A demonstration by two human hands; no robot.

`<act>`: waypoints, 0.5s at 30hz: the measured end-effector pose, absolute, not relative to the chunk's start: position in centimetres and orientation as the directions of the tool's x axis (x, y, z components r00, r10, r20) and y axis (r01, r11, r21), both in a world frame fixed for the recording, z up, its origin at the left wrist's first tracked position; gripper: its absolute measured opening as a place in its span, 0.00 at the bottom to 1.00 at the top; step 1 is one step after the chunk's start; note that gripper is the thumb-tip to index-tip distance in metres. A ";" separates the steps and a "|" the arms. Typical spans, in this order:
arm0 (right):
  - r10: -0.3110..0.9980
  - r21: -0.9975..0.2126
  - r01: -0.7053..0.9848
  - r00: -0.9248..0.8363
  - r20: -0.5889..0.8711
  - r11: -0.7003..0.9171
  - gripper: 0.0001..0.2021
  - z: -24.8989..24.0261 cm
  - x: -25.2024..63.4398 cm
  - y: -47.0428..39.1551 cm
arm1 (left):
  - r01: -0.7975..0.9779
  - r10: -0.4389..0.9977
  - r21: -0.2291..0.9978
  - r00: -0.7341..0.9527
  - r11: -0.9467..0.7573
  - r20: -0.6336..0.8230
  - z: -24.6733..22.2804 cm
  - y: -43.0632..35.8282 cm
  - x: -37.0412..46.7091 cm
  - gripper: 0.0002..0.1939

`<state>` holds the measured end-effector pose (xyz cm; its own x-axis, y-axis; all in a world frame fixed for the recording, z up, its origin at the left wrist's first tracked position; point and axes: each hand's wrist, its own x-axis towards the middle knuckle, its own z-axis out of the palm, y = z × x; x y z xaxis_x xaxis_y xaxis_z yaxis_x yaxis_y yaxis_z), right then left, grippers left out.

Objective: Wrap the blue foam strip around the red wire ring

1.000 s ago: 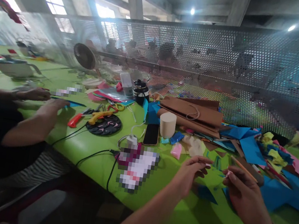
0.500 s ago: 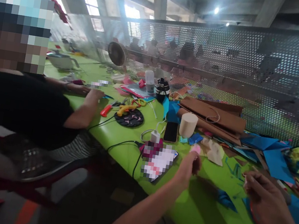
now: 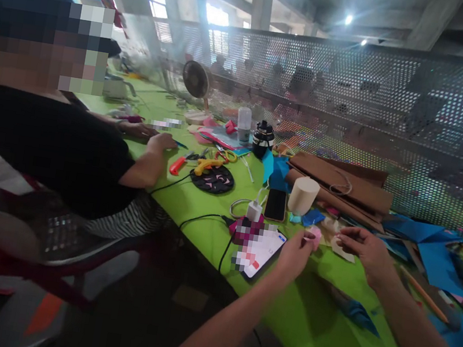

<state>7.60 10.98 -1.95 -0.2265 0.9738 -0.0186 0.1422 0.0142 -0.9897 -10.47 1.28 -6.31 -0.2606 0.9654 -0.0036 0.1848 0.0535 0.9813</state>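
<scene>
My left hand (image 3: pixel 295 255) is above the green table, its fingers pinched on a small pink piece (image 3: pixel 314 237) that looks like crumpled paper. To its right, my right hand (image 3: pixel 366 252) is closed with thumb and fingertips together. Whatever it pinches is too small to make out. A beige paper scrap (image 3: pixel 343 251) lies beneath those fingertips. Below and between my hands is a twisted blue paper piece (image 3: pixel 360 316) on the table. A lit phone (image 3: pixel 265 253) lies just left of my left hand.
Behind my hands stand a cream roll (image 3: pixel 303 195) and a dark phone (image 3: pixel 275 205). Brown paper (image 3: pixel 344 185) and blue sheets (image 3: pixel 441 262) pile up at right. A yellow glue gun (image 3: pixel 208 166) rests on a dark round mat (image 3: pixel 212 181). A co-worker (image 3: pixel 42 149) sits at left.
My right hand has moved left and away from me, closer to the left hand. My left hand keeps hold of the pink piece. The view has shifted slightly.
</scene>
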 end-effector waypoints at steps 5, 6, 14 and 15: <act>0.967 -0.975 0.218 -0.255 -0.016 0.041 0.21 -4.0 4.9 13.4 | 0.506 0.989 0.860 -0.144 0.058 0.018 -6.0 0.2 -10.0 0.18; 0.966 -0.972 0.229 -0.257 -0.012 0.049 0.21 -4.5 4.5 13.9 | 0.541 0.991 0.838 -0.131 0.063 0.010 -5.9 0.0 -9.9 0.20; 0.953 -0.950 0.287 -0.302 0.031 0.122 0.21 -6.9 3.4 15.6 | 0.821 0.999 0.571 -0.026 0.004 0.031 -4.7 -0.5 -10.1 0.26; 0.952 -0.945 0.299 -0.305 0.037 0.132 0.22 -7.0 3.4 15.7 | 0.824 0.999 0.567 -0.021 0.002 0.028 -4.6 -0.5 -10.1 0.27</act>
<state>3.43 15.70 -6.96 -0.3053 0.9515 0.0366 0.2989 0.1323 -0.9451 -10.13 -0.51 -4.62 -0.0214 0.9994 0.0278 0.8236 0.0018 0.5672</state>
